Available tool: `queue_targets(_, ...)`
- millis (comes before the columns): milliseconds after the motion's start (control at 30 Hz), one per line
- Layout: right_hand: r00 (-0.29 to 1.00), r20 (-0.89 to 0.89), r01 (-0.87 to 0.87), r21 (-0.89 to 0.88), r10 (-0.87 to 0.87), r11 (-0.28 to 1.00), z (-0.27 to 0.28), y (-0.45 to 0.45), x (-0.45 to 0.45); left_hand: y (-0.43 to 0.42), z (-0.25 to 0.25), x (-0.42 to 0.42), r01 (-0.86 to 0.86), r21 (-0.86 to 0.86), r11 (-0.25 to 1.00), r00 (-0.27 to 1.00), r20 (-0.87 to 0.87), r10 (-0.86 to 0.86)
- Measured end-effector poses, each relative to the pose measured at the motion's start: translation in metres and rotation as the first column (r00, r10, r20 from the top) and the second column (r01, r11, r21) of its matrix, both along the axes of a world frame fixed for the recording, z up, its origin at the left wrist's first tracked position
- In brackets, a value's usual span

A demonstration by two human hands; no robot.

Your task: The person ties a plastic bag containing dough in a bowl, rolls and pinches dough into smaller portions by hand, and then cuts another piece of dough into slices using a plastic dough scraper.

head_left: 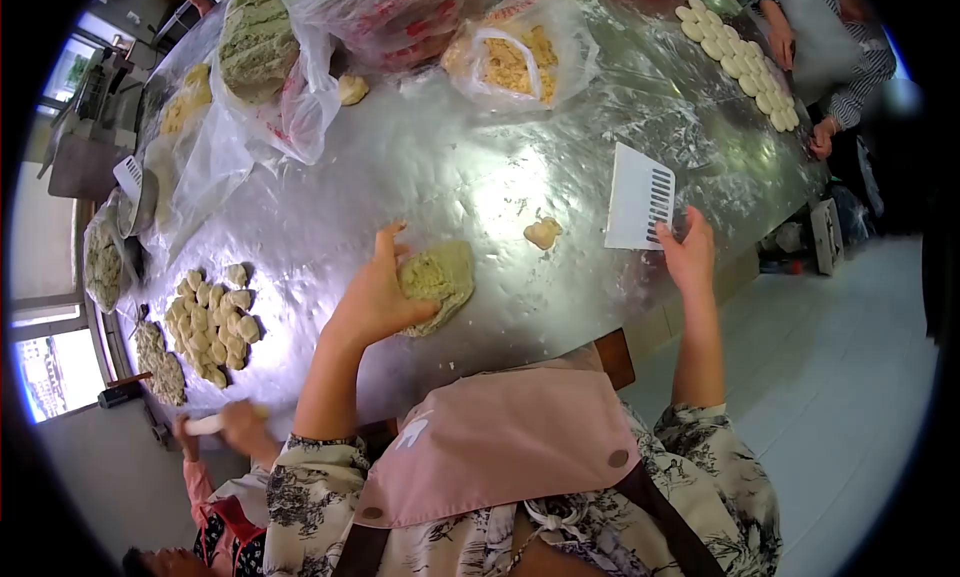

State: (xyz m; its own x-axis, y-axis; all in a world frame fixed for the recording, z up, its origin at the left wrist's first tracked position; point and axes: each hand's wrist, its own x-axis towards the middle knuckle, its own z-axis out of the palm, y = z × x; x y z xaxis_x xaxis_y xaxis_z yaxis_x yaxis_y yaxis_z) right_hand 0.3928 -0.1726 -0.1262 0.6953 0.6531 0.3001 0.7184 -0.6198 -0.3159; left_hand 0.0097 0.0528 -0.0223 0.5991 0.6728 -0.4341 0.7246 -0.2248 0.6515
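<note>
My left hand [378, 295] is at the left side of a piece of green dough [440, 277] on the metal table, its thumb lying over the dough and its index finger stretched away. At the lower right corner of a white slotted dough scraper [637, 199], my right hand [690, 249] has its thumb against the slotted part. The other fingers of that hand are apart, to the right of the scraper. Between the two hands lies a small lump of pale dough [543, 233].
Plastic bags hold a large green dough block [258, 45] and a yellow crumbly mass [520, 62]. Pale dough pieces [210, 322] lie at left. Rows of white dough rounds [738, 62] sit near a co-worker's hand [823, 137]. Another person's hand [250, 429] holds a rolling pin [208, 424].
</note>
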Motion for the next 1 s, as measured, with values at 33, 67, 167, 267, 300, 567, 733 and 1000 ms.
queue_targets(33, 0.999, -0.048, -0.009, 0.008, 0.009, 1.000, 0.002, 0.005, -0.003, -0.003, 0.002, -0.004, -0.019, 0.049, 0.999, 1.000, -0.009, 0.019)
queue_targets(67, 0.995, -0.095, -0.021, 0.019, 0.022, 1.000, 0.004, 0.013, -0.008, -0.006, 0.002, -0.008, -0.042, 0.052, 0.998, 0.999, 0.005, 0.042)
queue_targets(167, 0.898, -0.405, -0.185, 0.010, 0.173, 0.983, 0.028, 0.056, -0.052, -0.013, -0.001, -0.021, -0.100, 0.067, 0.993, 0.995, 0.038, 0.098)
queue_targets(267, 0.791, -0.430, -0.482, -0.001, 0.435, 0.876, 0.022, 0.085, -0.106, -0.032, -0.007, -0.024, -0.141, 0.086, 0.986, 0.989, 0.047, 0.137)
queue_targets(300, 0.740, -0.487, -0.529, 0.006, 0.464, 0.849, 0.030, 0.091, -0.122, -0.036, -0.008, -0.025, -0.143, 0.131, 0.981, 0.988, 0.070, 0.135)
queue_targets(567, 0.690, -0.443, -0.602, 0.088, 0.572, 0.794, 0.010, 0.180, -0.147, -0.048, -0.016, -0.043, -0.217, 0.228, 0.949, 0.968, 0.179, 0.178)
queue_targets(733, 0.700, -0.378, -0.614, 0.118, 0.607, 0.781, -0.001, 0.257, -0.155, -0.046, -0.018, -0.043, -0.182, 0.331, 0.926, 0.973, 0.199, 0.120)
queue_targets(1000, 0.473, -0.634, -0.725, 0.114, 0.612, 0.679, 0.121, 0.261, -0.121, -0.044, -0.033, -0.041, -0.227, 0.307, 0.924, 0.958, 0.243, 0.154)
